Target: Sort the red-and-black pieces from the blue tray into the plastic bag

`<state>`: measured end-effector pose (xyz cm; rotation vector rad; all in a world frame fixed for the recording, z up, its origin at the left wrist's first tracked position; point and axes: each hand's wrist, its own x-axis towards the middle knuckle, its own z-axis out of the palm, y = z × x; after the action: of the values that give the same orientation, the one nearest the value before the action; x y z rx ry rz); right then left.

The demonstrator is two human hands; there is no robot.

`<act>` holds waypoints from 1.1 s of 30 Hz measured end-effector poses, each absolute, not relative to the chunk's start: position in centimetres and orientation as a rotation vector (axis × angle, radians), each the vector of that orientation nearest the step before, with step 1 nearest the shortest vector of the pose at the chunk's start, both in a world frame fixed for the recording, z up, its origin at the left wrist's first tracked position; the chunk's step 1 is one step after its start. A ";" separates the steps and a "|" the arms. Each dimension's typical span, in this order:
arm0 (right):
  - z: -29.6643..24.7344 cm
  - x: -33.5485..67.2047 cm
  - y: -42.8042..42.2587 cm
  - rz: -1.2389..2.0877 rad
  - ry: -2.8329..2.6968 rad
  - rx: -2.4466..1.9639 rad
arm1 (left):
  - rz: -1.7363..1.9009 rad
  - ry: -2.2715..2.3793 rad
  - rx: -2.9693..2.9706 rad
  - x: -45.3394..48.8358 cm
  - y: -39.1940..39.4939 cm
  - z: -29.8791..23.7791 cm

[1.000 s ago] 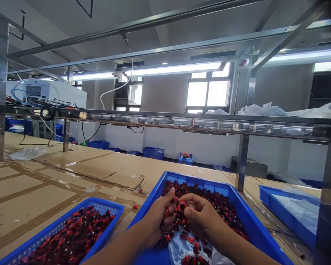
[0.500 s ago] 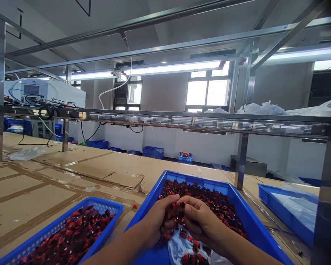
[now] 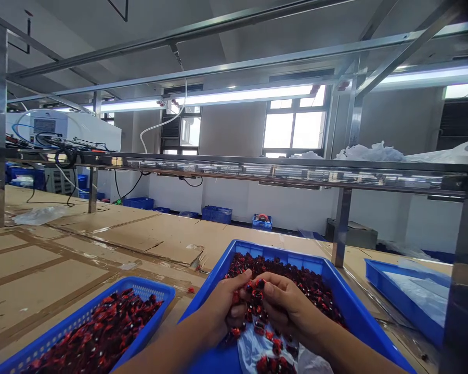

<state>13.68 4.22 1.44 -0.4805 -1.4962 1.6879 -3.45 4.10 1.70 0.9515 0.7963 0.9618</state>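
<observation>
Over a large blue bin (image 3: 364, 317), my left hand (image 3: 223, 309) and my right hand (image 3: 296, 306) meet with fingertips almost touching. Each hand is closed in a pinch. A small red and black piece (image 3: 260, 284) shows at my right fingertips, and a similar red piece (image 3: 250, 287) sits at the left ones. Their exact kind is too small to make out. Many such pieces (image 3: 296, 278) fill the bin's far part. Several more lie nearer on a crumpled white plastic bag (image 3: 249, 345). My left palm is hidden behind curled fingers.
A blue perforated basket (image 3: 167, 297) full of red and dark pieces stands on the left. Another blue bin (image 3: 405, 301) with white plastic is at the right. A metal post (image 3: 342, 228) rises behind the large bin. One red scrap (image 3: 191, 290) lies on the cardboard-covered table (image 3: 140, 249).
My hands shift slightly and the fingertips draw a little apart, so more of the red and black pieces between them shows. The bins and basket stay in place.
</observation>
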 end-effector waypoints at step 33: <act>1.9 12.9 3.1 0.549 -1.967 -1.008 | 1.037 1.115 1.267 -2.7 5.2 0.1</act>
<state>12.86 3.06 1.87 -1.0078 -1.9675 0.5487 -2.65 5.20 0.08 1.2667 1.1151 1.0367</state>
